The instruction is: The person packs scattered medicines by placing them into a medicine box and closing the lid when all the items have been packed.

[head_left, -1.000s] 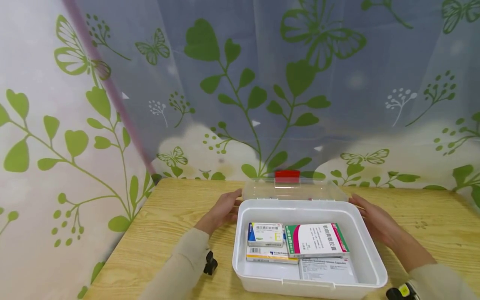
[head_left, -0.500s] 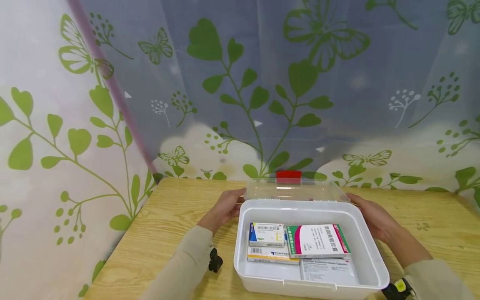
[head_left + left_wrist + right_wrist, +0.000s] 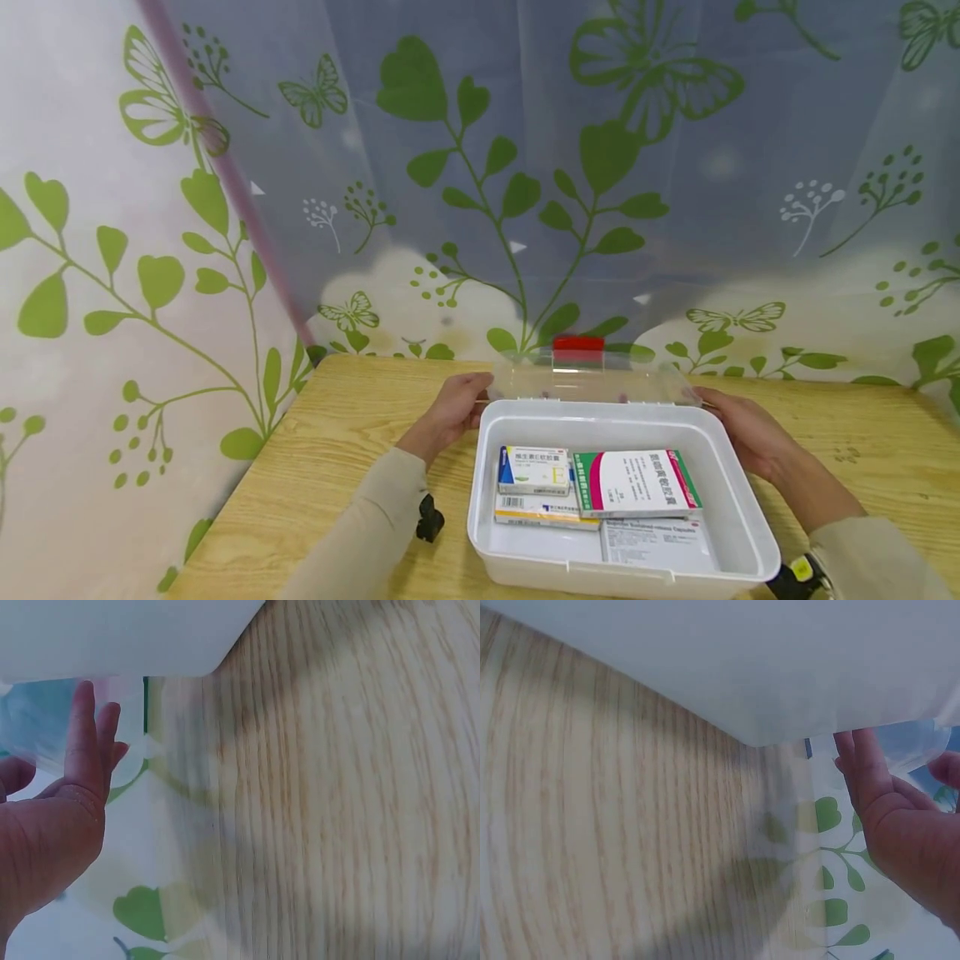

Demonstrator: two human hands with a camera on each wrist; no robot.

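Note:
A white plastic storage box [image 3: 622, 562] stands on the table, its clear hinged lid [image 3: 622, 382] tipped back with a red latch [image 3: 578, 348] at the far edge. Several medicine boxes lie inside, among them a green and pink one [image 3: 637, 483], a blue and white one [image 3: 534, 468], an orange-edged one [image 3: 547, 510] and a white one [image 3: 656, 543]. At the lid's left end, my left hand [image 3: 452, 414] holds its edge between thumb and fingers. My right hand [image 3: 753, 433] holds the other end likewise; its fingertips [image 3: 866, 754] are partly hidden behind the box.
The wooden table [image 3: 360, 400] extends to both sides of the box. A leaf-patterned curtain [image 3: 480, 208] hangs right behind the table's back edge, near the raised latch. Another patterned curtain [image 3: 112, 375] runs along the left side.
Both hands have moved inward onto the lid's ends. The lid and red latch have tilted up slightly from their earlier position. The medicine boxes stay put inside the box.

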